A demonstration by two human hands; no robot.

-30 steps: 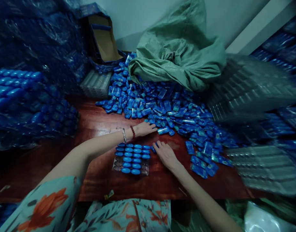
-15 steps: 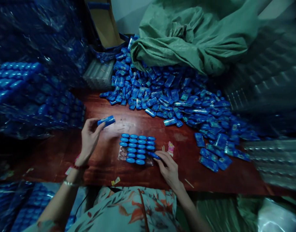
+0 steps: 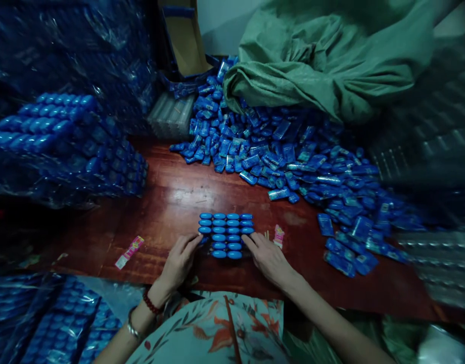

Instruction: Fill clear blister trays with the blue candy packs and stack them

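On the reddish wooden table [image 3: 168, 197], rows of glossy blue oval packs [image 3: 219, 230] lie in a clear plastic tray, mostly hidden under them. At the tray's left edge my left hand [image 3: 179, 260] has its fingers closed on a small blue pack [image 3: 204, 240], partly covered by the fingertips. Opposite it, my right hand [image 3: 268, 259] is closed at the tray's lower right, thumb and fingers against a blue pack whose body is mostly hidden under them.
A big heap of blue packs [image 3: 255, 151] spreads across the back and right, below a green cloth sack [image 3: 323, 65]. Wrapped stacks of filled trays [image 3: 65, 146] stand left; clear trays [image 3: 172, 116] sit behind. Pink wrappers [image 3: 129, 253] lie on the table.
My left hand has come down and right, bringing its blue pack to the tray's left side. My right hand stays at the tray's right side. The view has shifted slightly.
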